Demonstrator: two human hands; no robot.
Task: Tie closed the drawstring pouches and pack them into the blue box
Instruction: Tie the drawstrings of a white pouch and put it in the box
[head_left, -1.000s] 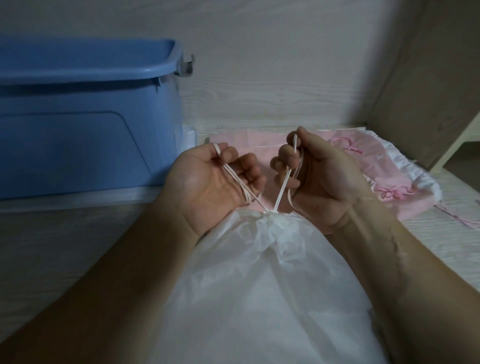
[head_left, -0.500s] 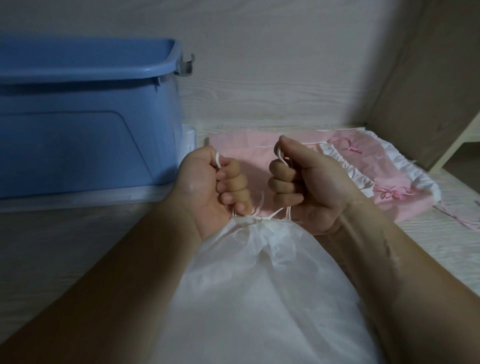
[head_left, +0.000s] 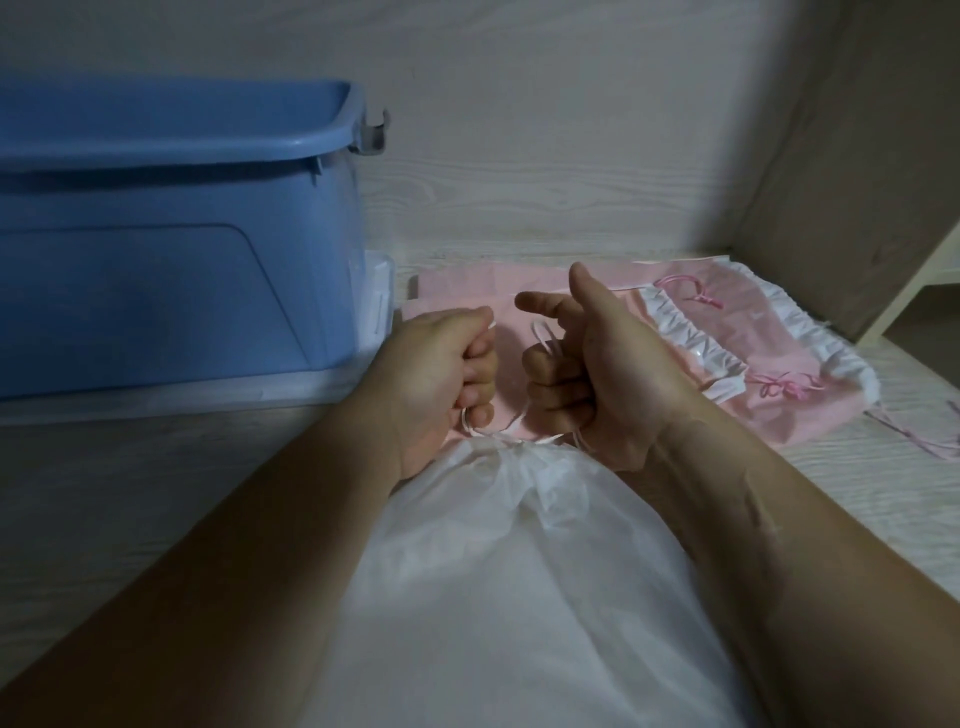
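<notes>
Wooden floor (head_left: 130, 499): white pouch (head_left: 519, 571) neck just below both cord-gripping hands.

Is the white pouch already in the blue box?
No, the white pouch lies on the table outside the blue box, its drawstrings gripped by the left hand and right hand.

Blue box (head_left: 156, 291): one. White pouch (head_left: 519, 571): one. Pink pouches (head_left: 769, 353): at least two.

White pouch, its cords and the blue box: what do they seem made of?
White pouch: thin, semi-sheer film or nonwoven, likely plastic; crinkles at the gathered neck. Cords: thin white string, fibre unclear. Blue box: rigid moulded plastic, smooth, faintly translucent wall.
</notes>
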